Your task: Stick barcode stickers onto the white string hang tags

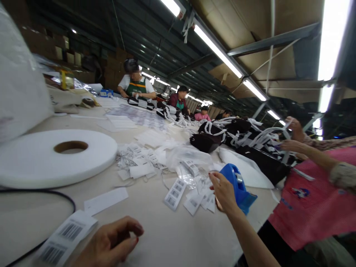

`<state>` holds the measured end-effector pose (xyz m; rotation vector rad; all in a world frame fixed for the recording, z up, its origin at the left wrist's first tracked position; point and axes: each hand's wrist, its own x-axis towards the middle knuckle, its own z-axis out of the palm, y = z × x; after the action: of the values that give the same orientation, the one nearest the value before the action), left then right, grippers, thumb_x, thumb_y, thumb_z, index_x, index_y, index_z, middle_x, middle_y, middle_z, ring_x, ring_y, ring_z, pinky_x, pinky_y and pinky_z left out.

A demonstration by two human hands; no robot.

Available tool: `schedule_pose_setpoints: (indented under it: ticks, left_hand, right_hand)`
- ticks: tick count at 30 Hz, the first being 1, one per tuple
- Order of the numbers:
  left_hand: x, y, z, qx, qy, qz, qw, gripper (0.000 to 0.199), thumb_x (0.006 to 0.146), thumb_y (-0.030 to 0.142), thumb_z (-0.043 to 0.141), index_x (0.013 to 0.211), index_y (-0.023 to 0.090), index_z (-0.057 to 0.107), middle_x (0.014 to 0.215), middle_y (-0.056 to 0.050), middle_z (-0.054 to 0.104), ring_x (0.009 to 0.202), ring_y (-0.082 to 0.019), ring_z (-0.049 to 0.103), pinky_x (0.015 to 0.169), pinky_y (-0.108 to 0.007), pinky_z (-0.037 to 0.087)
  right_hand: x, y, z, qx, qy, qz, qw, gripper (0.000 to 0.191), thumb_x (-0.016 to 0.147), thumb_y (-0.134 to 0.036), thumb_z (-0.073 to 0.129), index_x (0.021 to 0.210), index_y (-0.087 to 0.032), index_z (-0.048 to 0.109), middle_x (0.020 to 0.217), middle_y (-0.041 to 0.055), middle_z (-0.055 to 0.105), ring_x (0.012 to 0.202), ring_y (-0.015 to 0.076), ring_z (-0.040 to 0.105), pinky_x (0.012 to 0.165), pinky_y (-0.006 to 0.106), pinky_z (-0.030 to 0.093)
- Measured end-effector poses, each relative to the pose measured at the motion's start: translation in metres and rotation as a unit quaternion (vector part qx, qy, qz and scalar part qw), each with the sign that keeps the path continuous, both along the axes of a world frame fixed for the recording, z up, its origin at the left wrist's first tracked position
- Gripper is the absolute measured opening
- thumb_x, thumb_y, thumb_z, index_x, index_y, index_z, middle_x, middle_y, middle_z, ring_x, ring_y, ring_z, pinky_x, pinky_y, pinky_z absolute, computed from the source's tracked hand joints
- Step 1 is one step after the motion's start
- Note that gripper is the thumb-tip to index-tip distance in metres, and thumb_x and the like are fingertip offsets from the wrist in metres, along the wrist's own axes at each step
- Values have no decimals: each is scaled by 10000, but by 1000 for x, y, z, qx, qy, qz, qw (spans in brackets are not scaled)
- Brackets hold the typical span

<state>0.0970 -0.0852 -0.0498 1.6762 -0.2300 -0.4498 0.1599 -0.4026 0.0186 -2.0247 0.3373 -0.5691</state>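
My left hand [111, 241] is low in the head view, fingers bent, with a gap between thumb and fingertips and nothing visible between them. Beside it is a white strip of barcode labels [71, 230]; its lower part runs out of view. My right hand [224, 193] reaches over the table, fingers extended and slightly bent, close against a blue tape dispenser [233, 181]. Its thumb is mostly hidden. White barcode tags [194, 202] lie just left of that hand, near a clear plastic bag [187, 176]. Another barcode label [175, 194] lies flat between my hands.
A large white roll [97, 152] lies at left, near a black cord [63, 196]. Strung tags [139, 161] are heaped mid-table. Dark bags with white handles [208, 139] pile up at right, where a co-worker in pink [314, 196] handles them. Other people [136, 87] work farther back.
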Motion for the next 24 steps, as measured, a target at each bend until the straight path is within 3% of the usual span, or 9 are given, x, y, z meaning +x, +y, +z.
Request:
schedule_pose_setpoints:
  ticks: [2,4,8,11,15,20,24]
  left_hand:
    - [2,1,7,-103,67,31,992,222,673,341,599,788,170,681,600,-3,605,502,-110,466,516,-210,338]
    - [2,0,11,-201,131,54,969,195,645,287,620,771,154,688,728,-39,670,491,-89,470,493,-203,328]
    - [0,-3,17,-303,195,76,930,209,595,213,650,778,125,703,839,-95,703,527,-107,531,510,-217,370]
    - [0,-2,19,-328,200,80,920,214,602,196,647,794,119,704,837,-100,703,560,-123,557,556,-235,403]
    - [-1,0,17,-329,199,76,920,216,622,174,614,810,107,698,853,-108,696,571,-115,552,580,-235,411]
    - [0,-1,15,-321,184,89,925,213,621,147,596,807,105,690,840,-93,691,575,-107,548,565,-218,406]
    - [-1,-1,15,-320,179,85,926,215,625,180,622,817,105,684,843,-95,690,587,-120,568,566,-228,407]
  right_hand:
    - [-11,16,-5,-38,-31,4,999,282,633,-424,636,785,-187,633,969,78,567,582,147,512,630,332,424]
    - [-28,42,-12,-54,-42,33,997,267,643,-418,626,778,-188,647,930,74,570,622,159,501,668,326,411]
    - [-66,106,-32,-26,35,212,976,227,760,-406,568,778,-200,661,686,17,570,582,143,501,563,254,388]
    - [-86,142,-48,92,87,277,952,325,786,-482,525,771,-182,650,544,-24,499,504,112,472,510,221,359]
    - [-95,160,-60,193,122,301,926,405,706,-556,588,749,-159,653,532,-12,535,447,86,427,453,204,314]
    - [-100,165,-56,147,102,250,952,387,704,-545,591,654,-165,645,447,-34,468,422,84,396,452,204,308]
    - [-102,168,-55,89,53,247,963,318,725,-496,578,680,-190,655,498,-27,505,435,91,400,438,204,311]
